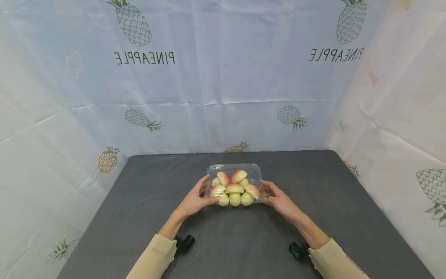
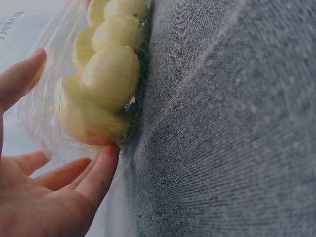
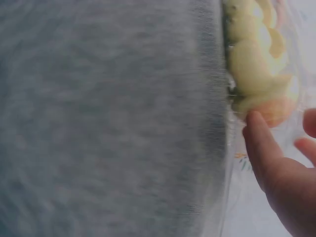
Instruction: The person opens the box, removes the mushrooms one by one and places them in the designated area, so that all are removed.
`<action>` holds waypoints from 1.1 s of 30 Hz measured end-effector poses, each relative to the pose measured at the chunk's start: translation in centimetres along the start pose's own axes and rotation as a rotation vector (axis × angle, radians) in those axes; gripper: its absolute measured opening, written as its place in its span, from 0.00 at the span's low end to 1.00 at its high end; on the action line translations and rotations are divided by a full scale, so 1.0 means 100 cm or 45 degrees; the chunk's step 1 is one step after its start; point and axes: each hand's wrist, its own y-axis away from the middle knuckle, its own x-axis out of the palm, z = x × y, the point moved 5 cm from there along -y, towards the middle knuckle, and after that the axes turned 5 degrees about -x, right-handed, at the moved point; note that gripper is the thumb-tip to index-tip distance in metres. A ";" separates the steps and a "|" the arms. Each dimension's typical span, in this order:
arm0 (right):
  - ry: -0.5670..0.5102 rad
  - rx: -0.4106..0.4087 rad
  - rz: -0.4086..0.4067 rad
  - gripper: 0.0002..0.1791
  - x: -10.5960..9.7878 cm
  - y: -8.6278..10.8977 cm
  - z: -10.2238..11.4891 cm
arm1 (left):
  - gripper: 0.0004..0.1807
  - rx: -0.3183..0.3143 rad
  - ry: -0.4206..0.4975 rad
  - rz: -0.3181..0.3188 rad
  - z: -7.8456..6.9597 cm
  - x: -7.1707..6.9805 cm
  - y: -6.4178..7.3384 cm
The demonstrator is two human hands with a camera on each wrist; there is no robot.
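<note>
A clear plastic box (image 1: 234, 166) with rounded pale yellow, red-blushed pieces (image 1: 235, 189) inside sits at the middle of the dark table; some pieces look like mushroom caps on stems. My left hand (image 1: 195, 199) grips its left end, thumb toward the front corner and fingers along the side. At the opposite end, my right hand (image 1: 280, 201) holds the box between thumb and fingers. In the left wrist view the fingertips touch the box's end wall, low beside the yellow pieces (image 2: 111, 79). One fingertip of the right hand (image 3: 286, 182) presses near the bottom edge in the right wrist view.
The dark grey table (image 1: 156, 178) spreads around the box, its rounded far edge close to a hanging white curtain (image 1: 216, 77) printed with pineapples. More curtain hangs on the left and right sides. Black straps (image 1: 184, 243) sit at both wrists, by the cream sleeves.
</note>
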 end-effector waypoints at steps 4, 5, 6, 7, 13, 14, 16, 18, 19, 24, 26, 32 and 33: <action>-0.009 -0.014 0.007 0.36 0.001 0.000 0.000 | 0.55 -0.003 -0.006 -0.011 0.002 0.000 -0.001; -0.016 -0.019 0.014 0.37 0.002 0.001 0.000 | 0.55 -0.005 -0.008 -0.016 0.002 -0.001 -0.001; -0.020 -0.024 0.022 0.37 0.002 0.001 0.000 | 0.55 -0.008 -0.004 -0.019 0.003 -0.001 -0.001; -0.018 -0.032 0.029 0.37 0.002 0.002 0.000 | 0.55 -0.010 -0.002 -0.021 0.003 -0.001 -0.001; 0.105 -0.072 0.014 0.37 -0.001 0.003 0.002 | 0.54 -0.019 0.001 -0.013 0.001 -0.001 -0.002; 0.139 -0.074 0.000 0.37 -0.001 0.003 0.002 | 0.54 -0.021 0.000 -0.011 0.001 -0.001 -0.002; 0.207 -0.081 -0.027 0.36 -0.002 0.003 0.003 | 0.54 -0.028 0.003 -0.009 0.000 -0.001 -0.002; 0.282 -0.102 -0.053 0.36 -0.003 0.002 0.005 | 0.55 -0.032 -0.002 -0.012 0.001 -0.001 -0.003; 0.315 -0.114 -0.063 0.36 -0.003 0.002 0.006 | 0.55 -0.033 -0.005 -0.014 0.001 -0.002 -0.002; 0.440 -0.181 -0.087 0.36 -0.007 0.005 0.009 | 0.55 -0.028 -0.023 -0.010 0.001 -0.002 -0.002; 0.466 -0.221 -0.086 0.35 -0.008 0.006 0.009 | 0.55 -0.025 -0.022 -0.005 0.000 -0.002 -0.002; 0.460 -0.324 -0.071 0.36 -0.007 0.010 0.010 | 0.54 -0.019 -0.018 0.014 -0.002 -0.002 -0.001; 0.469 -0.339 -0.075 0.36 -0.007 0.011 0.010 | 0.54 -0.017 -0.017 0.020 -0.002 -0.002 -0.001</action>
